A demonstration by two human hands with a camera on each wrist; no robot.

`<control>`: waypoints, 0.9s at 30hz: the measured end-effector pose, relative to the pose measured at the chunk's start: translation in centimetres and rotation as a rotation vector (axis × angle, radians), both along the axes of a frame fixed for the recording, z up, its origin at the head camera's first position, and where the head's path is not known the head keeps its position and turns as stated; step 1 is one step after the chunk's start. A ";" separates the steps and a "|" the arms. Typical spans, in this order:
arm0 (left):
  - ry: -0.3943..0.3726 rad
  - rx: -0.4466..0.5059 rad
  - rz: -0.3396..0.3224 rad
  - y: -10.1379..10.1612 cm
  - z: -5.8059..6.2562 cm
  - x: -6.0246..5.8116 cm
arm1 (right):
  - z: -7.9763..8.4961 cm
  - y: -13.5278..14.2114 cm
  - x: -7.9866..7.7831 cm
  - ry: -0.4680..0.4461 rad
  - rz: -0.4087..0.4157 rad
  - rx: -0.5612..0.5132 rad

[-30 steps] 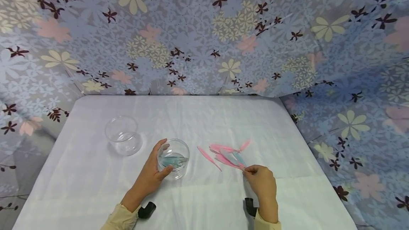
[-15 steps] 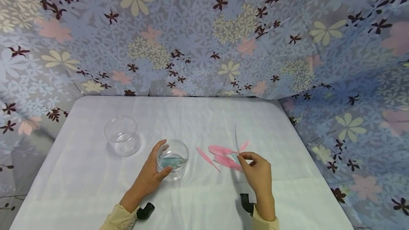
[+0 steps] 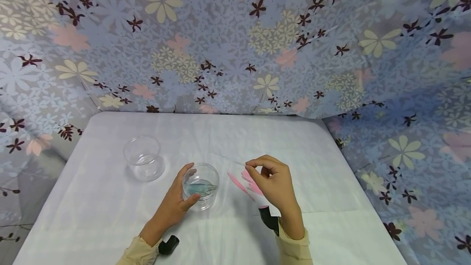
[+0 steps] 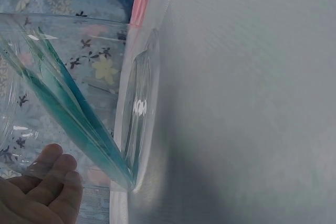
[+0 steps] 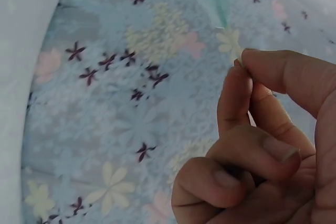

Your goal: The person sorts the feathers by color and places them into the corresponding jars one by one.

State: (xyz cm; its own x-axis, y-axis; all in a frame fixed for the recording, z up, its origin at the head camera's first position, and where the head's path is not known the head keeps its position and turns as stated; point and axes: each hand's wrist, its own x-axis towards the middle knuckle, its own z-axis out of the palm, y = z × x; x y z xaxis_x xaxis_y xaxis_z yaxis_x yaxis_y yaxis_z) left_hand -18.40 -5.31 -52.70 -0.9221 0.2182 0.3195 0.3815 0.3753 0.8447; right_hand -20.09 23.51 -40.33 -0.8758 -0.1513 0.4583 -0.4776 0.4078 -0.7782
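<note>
My left hand [image 3: 176, 199] grips a clear plastic cup [image 3: 206, 171] from its left side, thumb in front and fingers behind. Several teal feathers [image 4: 79, 114] lean inside that cup. Between thumb and forefinger, my right hand [image 3: 274, 179] pinches the quill of a pale teal feather [image 5: 216, 1], held up above the table and pointing left toward the cup. In the head view this feather shows edge-on as a thin line. Pink feathers [image 3: 253, 184] lie on the table below the right hand, partly hidden by it. One separate pink feather [image 3: 238, 182] rests nearer the cup.
A second clear plastic cup [image 3: 142, 158] stands on the left of the white-covered table [image 3: 92, 199]. Floral cloth [image 3: 235, 44] hangs behind the table and along its sides. Black wrist mounts [image 3: 168, 245] sit at both sleeves.
The right hand has picked up a teal feather from the pile, raised it and carried it left toward the cup. The left hand and its cup have stayed in place.
</note>
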 end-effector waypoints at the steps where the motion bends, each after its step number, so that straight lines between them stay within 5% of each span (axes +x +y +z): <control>1: -0.002 0.000 0.000 0.0 0.0 0.0 | 0.2 -0.3 0.0 0.004 0.013 0.001; 14: 0.005 0.006 0.009 -0.1 -0.1 0.0 | 0.8 -2.7 -0.4 -0.051 0.209 0.109; 27: 0.010 -0.013 0.005 0.0 0.0 0.0 | -1.5 -7.4 -2.1 -0.109 0.308 0.249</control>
State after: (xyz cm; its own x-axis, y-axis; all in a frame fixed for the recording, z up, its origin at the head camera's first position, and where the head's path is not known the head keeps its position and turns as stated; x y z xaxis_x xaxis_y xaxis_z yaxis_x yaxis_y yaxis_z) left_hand -18.37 -5.35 -52.69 -0.9201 0.2178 0.3255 0.3877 0.3884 0.8360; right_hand -22.15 16.11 -41.88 -0.8139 -0.5084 0.2814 -0.5268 0.4412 -0.7265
